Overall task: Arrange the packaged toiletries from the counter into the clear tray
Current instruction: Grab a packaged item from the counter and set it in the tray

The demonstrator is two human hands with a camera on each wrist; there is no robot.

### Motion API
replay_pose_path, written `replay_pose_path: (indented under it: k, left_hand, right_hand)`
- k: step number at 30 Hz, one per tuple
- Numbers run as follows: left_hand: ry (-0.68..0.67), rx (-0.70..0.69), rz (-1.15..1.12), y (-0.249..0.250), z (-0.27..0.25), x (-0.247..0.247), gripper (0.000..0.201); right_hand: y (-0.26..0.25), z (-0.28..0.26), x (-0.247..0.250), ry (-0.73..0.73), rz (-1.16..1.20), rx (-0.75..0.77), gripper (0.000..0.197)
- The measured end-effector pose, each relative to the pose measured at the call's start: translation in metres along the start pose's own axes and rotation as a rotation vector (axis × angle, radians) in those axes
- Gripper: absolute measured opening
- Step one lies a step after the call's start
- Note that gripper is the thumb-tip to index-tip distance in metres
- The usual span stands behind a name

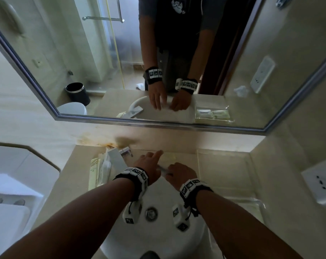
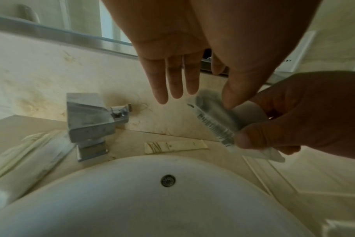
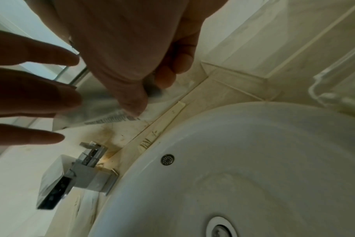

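My right hand (image 1: 181, 173) pinches a clear plastic packet with printed text (image 2: 213, 123) between thumb and fingers, above the back rim of the sink. My left hand (image 1: 149, 163) is beside it with fingers straight; its thumb tip rests against the packet's upper end in the left wrist view. A flat cream sachet (image 2: 175, 146) lies on the counter behind the basin. Several long cream and white packets (image 1: 96, 171) lie left of the faucet. The clear tray (image 1: 251, 200) stands on the counter right of the sink; its mirror reflection shows packets inside.
A square chrome faucet (image 1: 119, 156) stands behind the white basin (image 1: 158, 230), close to my left hand. The mirror and wall rise right behind the counter. A wall socket (image 1: 321, 184) is at the far right, a toilet at the left.
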State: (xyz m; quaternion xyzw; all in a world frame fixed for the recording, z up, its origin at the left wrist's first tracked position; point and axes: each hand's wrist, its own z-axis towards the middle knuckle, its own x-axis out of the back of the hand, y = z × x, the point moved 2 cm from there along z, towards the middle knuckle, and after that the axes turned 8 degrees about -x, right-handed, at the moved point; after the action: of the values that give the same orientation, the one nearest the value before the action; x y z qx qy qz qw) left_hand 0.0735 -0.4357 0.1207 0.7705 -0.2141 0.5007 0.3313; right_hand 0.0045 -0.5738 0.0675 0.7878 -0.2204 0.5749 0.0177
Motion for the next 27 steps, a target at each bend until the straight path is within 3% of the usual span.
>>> replay_pose_path:
  k: [7, 12, 16, 19, 21, 24, 27]
  left_hand:
    - [-0.241, -0.045, 0.0, 0.057, 0.006, -0.029, 0.048]
    - [-0.304, -0.067, -0.023, 0.101, 0.01, -0.052, 0.074]
    - [-0.287, -0.07, -0.041, 0.124, 0.016, -0.06, 0.057]
    - [-0.249, -0.044, -0.028, 0.129, 0.021, -0.068, 0.028]
    - [-0.193, -0.001, -0.071, 0.13, 0.022, -0.071, 0.022]
    - [-0.147, 0.015, -0.156, 0.138, 0.023, -0.076, 0.028]
    - [-0.115, 0.015, -0.205, 0.151, 0.023, -0.082, 0.028]
  right_hand:
    - [0.044, -0.046, 0.001, 0.117, 0.024, -0.048, 0.024]
    - [0.082, -0.07, -0.001, 0.227, 0.086, -0.073, 0.023]
    - [0.103, -0.082, -0.004, 0.284, 0.195, -0.108, 0.026]
    - [0.118, -0.093, -0.008, 0.333, 0.313, -0.145, 0.05]
    - [0.127, -0.1, -0.01, 0.33, 0.383, -0.242, 0.061]
    - [0.139, -0.107, -0.008, 0.301, 0.551, -0.423, 0.048]
    - [0.148, -0.11, -0.007, 0.226, 0.693, -0.443, 0.024]
